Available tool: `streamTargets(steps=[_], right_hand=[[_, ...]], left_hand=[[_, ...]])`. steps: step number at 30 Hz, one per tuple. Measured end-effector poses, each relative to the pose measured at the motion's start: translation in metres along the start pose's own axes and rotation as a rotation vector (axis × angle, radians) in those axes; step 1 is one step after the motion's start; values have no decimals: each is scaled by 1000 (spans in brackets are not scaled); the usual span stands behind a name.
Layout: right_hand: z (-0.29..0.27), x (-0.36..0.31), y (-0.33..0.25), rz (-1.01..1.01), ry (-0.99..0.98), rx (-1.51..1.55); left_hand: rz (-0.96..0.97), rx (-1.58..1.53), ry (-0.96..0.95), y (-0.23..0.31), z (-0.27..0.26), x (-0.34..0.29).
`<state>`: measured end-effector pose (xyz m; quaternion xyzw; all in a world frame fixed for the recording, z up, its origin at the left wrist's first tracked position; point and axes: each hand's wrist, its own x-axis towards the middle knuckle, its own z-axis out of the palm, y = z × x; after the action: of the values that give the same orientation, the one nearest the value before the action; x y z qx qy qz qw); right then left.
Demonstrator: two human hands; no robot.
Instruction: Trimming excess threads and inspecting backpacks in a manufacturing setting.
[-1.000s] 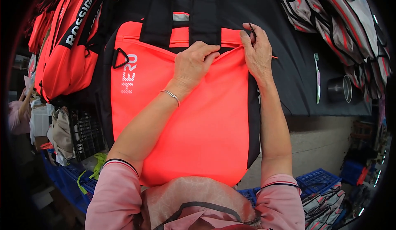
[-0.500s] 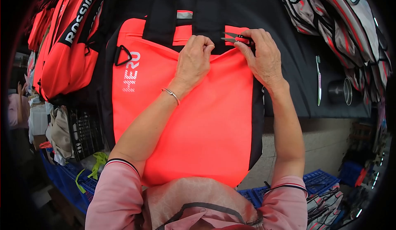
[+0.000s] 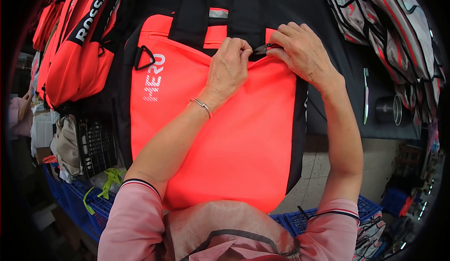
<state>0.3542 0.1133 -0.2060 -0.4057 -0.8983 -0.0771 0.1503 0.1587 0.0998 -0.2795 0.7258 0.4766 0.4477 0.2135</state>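
Note:
A bright coral-red and black backpack (image 3: 225, 153) lies flat before me, its top edge sagging between my hands. My left hand (image 3: 228, 66) is closed in a pinch on the coral panel's upper edge, a metal bangle at its wrist. In my right hand (image 3: 303, 50) are small thread snips (image 3: 260, 49), their blades pointing left, almost at my left fingertips. My right fingers cover the handles, and any thread there is too fine to make out. Black shoulder straps (image 3: 246, 15) run up beyond the hands, and a black triangular ring (image 3: 145, 58) sits at the panel's upper left.
Red and black bags (image 3: 84, 69) are piled at the left, grey bags with red trim (image 3: 391, 22) at the right. A toothbrush (image 3: 366, 97) and a dark cup (image 3: 388, 110) rest on the black cloth (image 3: 328, 106). Blue crates (image 3: 300, 221) stand below the table's near edge.
The snips have come left and down, their blades now close to my left fingers and less spread. My left hand keeps its pinch. The whole view has shifted slightly.

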Motion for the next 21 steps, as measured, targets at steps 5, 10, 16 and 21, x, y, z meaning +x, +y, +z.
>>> streamTargets(steps=[5, 10, 16, 21], right_hand=[[-1, 3, 0, -19, -18, 25], [-2, -22, 16, 533, 132, 389], [-3, -14, 16, 939, 448, 570], [24, 37, -9, 871, 617, 953]], left_hand=[[39, 25, 38, -2, -1, 0], [462, 83, -103, 19, -12, -18], [590, -339, -500, 54, 6, -71], [651, -331, -571, 55, 5, -69]])
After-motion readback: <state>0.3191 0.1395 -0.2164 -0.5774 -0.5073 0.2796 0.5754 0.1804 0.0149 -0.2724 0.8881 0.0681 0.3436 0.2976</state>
